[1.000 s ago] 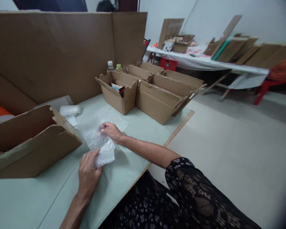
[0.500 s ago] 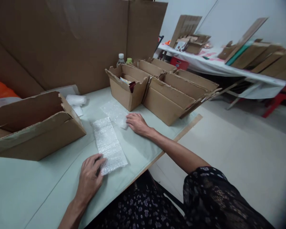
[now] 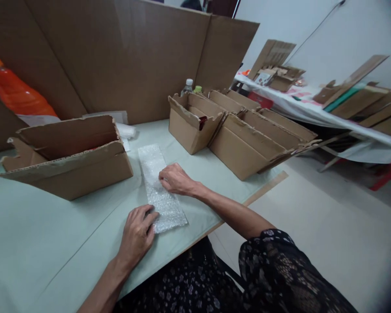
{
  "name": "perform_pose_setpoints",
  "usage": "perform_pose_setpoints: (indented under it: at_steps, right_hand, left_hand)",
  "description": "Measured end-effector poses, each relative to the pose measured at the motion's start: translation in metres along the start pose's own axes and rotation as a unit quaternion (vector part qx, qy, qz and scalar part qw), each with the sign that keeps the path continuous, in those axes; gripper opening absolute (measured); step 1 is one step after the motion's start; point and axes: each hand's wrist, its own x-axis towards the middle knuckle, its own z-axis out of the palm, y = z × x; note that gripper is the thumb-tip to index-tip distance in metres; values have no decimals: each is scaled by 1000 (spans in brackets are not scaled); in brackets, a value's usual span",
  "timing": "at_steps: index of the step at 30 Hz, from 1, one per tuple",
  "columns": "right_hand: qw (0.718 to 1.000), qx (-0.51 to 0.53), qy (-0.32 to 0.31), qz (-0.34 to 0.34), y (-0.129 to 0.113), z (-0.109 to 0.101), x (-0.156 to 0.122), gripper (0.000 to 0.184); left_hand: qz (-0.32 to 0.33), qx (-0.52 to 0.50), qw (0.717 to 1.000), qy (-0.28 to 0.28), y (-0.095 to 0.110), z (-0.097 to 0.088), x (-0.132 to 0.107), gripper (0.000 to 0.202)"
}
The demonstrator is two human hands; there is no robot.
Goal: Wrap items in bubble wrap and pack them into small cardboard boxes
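A long strip of bubble wrap (image 3: 171, 211) lies on the pale green tabletop in front of me, slanting away from the near edge. My left hand (image 3: 137, 228) rests at its near left side, fingers apart, with thumb and fingertips touching the border. Over the middle of the strip is my right hand (image 3: 176, 179), its fingers curled together and pressed down; whatever is under or between them is hidden. The far end of the bubble wrap (image 3: 150, 152) lies flat beyond that hand.
An open cardboard box (image 3: 97, 169) stands to the left, behind it an orange bottle (image 3: 22, 95) and a white roll (image 3: 127, 130). Several open boxes (image 3: 234, 150) stand right. A cardboard panel (image 3: 127, 56) rises behind. Another table (image 3: 316, 106) with cardboard is farther right.
My right hand has moved left from beside the bubble wrap onto its middle and its fingers have curled in. The strip looks longer and straighter. The camera view has turned left.
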Motion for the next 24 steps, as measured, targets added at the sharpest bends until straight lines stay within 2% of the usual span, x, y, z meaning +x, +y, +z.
perform_pose_setpoints:
  at_steps: [5,10,13,16,19,22,24]
  right_hand:
    - [1000,-3,15,-17,-8,8,0,18]
    - [999,-26,-6,-30,-13,21,3,13]
    - [999,31,5,-31,-9,23,-4,10]
    - [990,133,51,-22,1,17,-20,15]
    - [970,217,106,0,13,10,-43,11]
    - [945,281,164,38,20,6,-66,11]
    - [927,290,229,60,20,6,-79,14]
  left_hand:
    - [-10,-2,1000,9,1,0,1,31]
    - [-11,-7,1000,16,1,0,2,30]
    - [-25,-29,999,24,-2,1,0,31]
    - [-45,-76,996,29,-5,0,-1,27]
    - [-83,-107,991,19,-5,-6,3,24]
    - [-131,-84,988,18,-5,-15,23,22]
    - [-171,-68,983,6,-7,-21,44,22]
